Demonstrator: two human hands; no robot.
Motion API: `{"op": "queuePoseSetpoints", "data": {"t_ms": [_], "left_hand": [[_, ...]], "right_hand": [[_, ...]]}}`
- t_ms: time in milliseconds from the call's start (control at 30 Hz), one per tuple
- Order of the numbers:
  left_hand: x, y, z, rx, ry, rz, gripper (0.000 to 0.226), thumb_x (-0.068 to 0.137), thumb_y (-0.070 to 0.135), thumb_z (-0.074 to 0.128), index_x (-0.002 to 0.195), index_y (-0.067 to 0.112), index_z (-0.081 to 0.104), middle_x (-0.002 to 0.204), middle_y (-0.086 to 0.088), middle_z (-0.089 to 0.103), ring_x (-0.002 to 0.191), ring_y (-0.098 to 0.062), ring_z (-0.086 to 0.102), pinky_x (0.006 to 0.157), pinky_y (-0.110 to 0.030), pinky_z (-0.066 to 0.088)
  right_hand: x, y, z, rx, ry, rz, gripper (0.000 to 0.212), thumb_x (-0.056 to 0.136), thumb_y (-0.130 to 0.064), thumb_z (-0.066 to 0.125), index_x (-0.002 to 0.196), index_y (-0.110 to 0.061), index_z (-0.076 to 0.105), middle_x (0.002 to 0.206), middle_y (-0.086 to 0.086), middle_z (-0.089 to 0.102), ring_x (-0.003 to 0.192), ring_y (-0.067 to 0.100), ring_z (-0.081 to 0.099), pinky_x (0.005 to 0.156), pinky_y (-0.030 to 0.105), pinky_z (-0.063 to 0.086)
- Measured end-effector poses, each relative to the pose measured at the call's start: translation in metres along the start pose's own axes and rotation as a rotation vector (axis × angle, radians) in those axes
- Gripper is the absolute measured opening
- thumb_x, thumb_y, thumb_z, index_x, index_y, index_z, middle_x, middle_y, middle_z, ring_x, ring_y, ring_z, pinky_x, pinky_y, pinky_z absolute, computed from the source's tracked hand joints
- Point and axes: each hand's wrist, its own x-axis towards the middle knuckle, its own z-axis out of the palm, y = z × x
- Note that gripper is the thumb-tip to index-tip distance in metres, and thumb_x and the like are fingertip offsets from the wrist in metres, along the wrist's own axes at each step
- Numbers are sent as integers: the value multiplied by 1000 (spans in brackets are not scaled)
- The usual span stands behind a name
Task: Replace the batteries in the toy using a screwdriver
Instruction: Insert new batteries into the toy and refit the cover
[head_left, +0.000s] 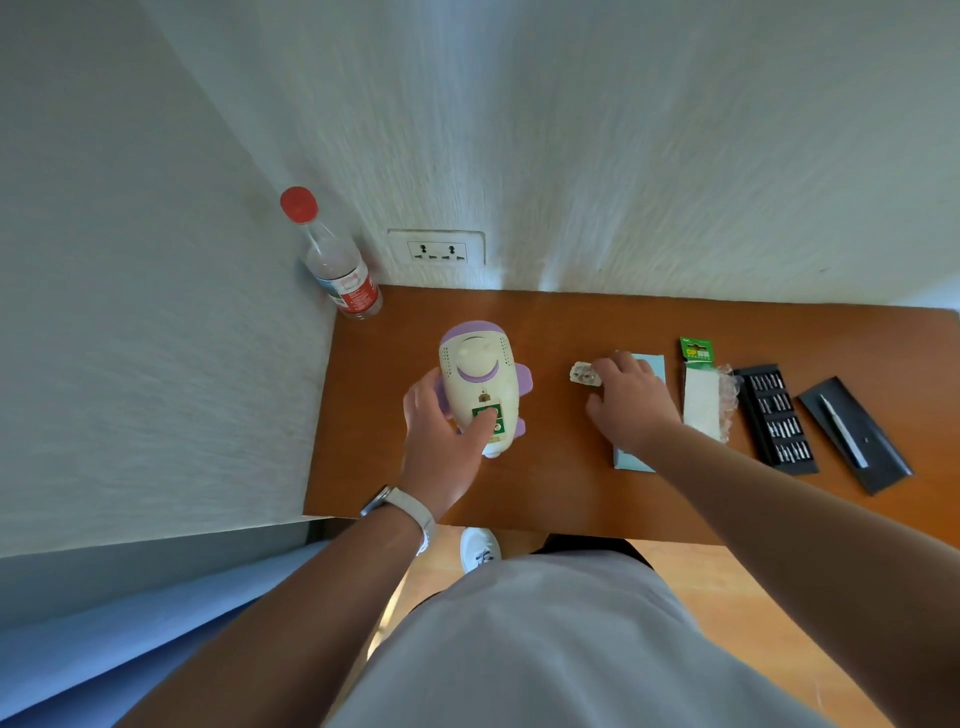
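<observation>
From my remote seat I see the brown wooden table (571, 499) across the middle of the frame. The cream-and-purple toy (480, 374) lies on its left part, back up, its battery compartment open at the lower end with green batteries (496, 418) in it. My operator's left hand (441, 441) grips the toy, thumb on its left side and a finger laid over the batteries. Upper left, a clear plastic bottle (337, 265) with a red cap stands in the corner; I cannot make out its contents. At right, an open black bit case (776, 418) holds rows of bits, and its lid (862, 447) beside it carries the silver screwdriver (844, 431). Left of the case lies a torn green-topped battery pack (701, 389). The right hand (631, 402) rests palm down with fingers loosely spread, hiding most of a light blue box (636, 462). Its fingertips reach a small pale piece (584, 374), too blurred to name.
</observation>
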Motion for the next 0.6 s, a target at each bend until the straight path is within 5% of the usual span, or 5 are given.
{"op": "queuePoseSetpoints", "data": {"t_ms": [600], "left_hand": [[0, -1, 4, -25, 42, -23, 69, 81, 20, 81, 133, 38, 40, 126, 12, 40, 107, -18, 62, 63, -10, 55]], "right_hand": [[14, -1, 22, -23, 56, -89, 20, 99, -32, 47, 108, -25, 63, 103, 0, 63, 99, 24, 55, 85, 39, 42]]}}
